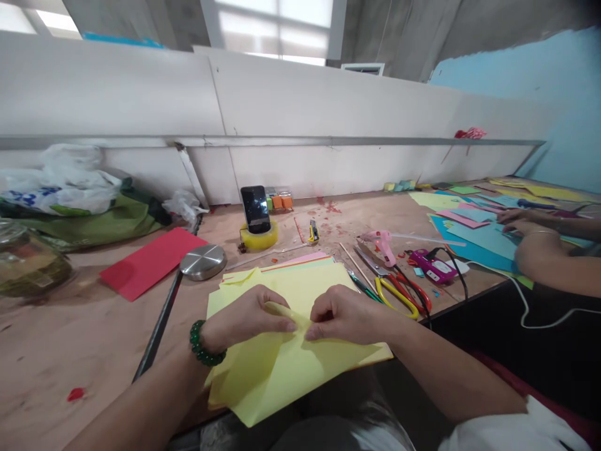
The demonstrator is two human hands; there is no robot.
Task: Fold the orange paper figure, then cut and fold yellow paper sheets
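Note:
A sheet of yellow paper [263, 382] is pinched between my two hands above a stack of coloured paper [323, 275], its near corner hanging past the table edge. My left hand [256, 313], below a green bead bracelet [203, 347], grips the sheet's upper edge with thumb and fingers; the paper curls up there. Close beside it, my right hand [335, 316] pinches the same edge, fingers bent. The two thumb tips are a short gap apart. Beyond my right hand lie scissors with yellow handles [397, 299] and scissors with red handles [417, 291].
A phone [256, 210] leans on a yellow tape roll [260, 236] at the back. To the left are a red sheet [150, 263], a metal lid [203, 262] and a glass jar [28, 263]. A pink glue gun [382, 244] and purple power strip [434, 266] lie right, near another person's hands [526, 225].

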